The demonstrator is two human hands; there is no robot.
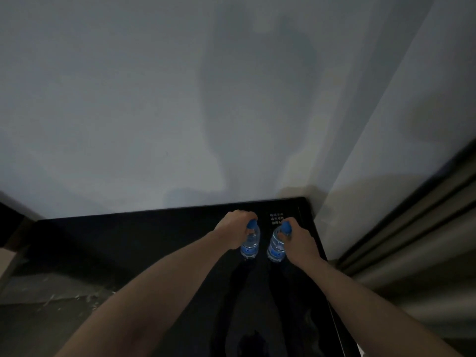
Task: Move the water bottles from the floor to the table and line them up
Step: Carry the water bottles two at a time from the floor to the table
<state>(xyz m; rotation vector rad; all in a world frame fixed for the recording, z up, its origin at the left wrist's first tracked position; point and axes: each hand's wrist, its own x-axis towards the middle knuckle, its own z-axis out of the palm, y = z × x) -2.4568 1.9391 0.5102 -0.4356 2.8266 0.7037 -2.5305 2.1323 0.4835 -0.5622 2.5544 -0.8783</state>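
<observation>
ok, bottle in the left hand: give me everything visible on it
The left bottle is small, clear plastic, with a blue cap and a blue label band low on its body; it appears to hold water. It stands about upright over the black glossy table, near the far right corner; whether its base touches is unclear. The left hand grips its neck from above. It stands apart from the right bottle.

We see a glossy black table point(144, 243) set against a pale wall, its far right corner printed with small white lettering point(277, 219). Two clear water bottles with blue caps, the left bottle point(250, 242) and the right bottle point(277, 244), stand upright on it, side by side near that corner.
</observation>
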